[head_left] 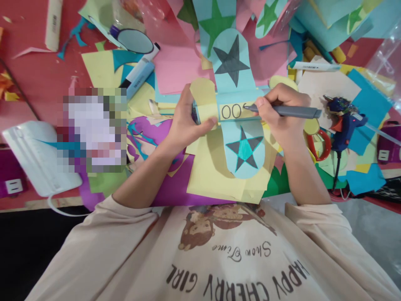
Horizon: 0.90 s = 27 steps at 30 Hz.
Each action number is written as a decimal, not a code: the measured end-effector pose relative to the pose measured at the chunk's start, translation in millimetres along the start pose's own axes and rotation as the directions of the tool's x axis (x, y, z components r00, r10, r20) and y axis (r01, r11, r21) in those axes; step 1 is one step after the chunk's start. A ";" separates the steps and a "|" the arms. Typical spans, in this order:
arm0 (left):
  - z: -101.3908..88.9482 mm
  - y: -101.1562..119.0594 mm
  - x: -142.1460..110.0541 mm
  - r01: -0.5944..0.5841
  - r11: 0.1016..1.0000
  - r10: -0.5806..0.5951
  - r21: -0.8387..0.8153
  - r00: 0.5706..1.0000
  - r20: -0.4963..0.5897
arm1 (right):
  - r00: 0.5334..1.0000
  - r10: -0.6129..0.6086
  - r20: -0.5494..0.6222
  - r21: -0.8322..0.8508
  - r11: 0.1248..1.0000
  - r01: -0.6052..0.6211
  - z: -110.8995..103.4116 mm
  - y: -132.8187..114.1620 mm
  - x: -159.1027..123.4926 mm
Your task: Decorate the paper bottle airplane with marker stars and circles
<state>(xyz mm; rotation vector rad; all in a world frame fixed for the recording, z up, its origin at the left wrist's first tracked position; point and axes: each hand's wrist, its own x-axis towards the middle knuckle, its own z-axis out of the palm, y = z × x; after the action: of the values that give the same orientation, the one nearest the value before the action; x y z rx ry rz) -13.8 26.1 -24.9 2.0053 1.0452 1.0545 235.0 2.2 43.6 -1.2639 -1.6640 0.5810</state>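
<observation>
Cream fabric shirt with brown printed lettering [225, 257] nearest. Beyond, red tabletop [29, 79] strewn with coloured paper. Light-blue round-ended paper piece with black-outlined stars [224, 83] lies at centre, over pale-yellow paper sheets [205, 179]. Left hand [185, 121] half-curled, thumb on left part of pale-yellow paper strip [244, 114] crossing blue piece; fingers partly hidden. Right hand [280, 109] closed round slim grey marker [294, 111], tip at strip beside two black rings. Dark-blue glue gun [340, 136] right of right hand.
</observation>
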 end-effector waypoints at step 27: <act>-0.7 2.9 0.2 0.029 0.999 -0.029 0.016 1.000 0.001 | 0.995 0.049 0.091 0.056 0.997 -0.054 -4.8 -1.0 3.0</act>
<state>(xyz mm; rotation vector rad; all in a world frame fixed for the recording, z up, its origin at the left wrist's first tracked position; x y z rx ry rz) -13.3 25.0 -22.1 1.9972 1.0817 1.0329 238.7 3.8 47.7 -1.2575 -1.6801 0.7218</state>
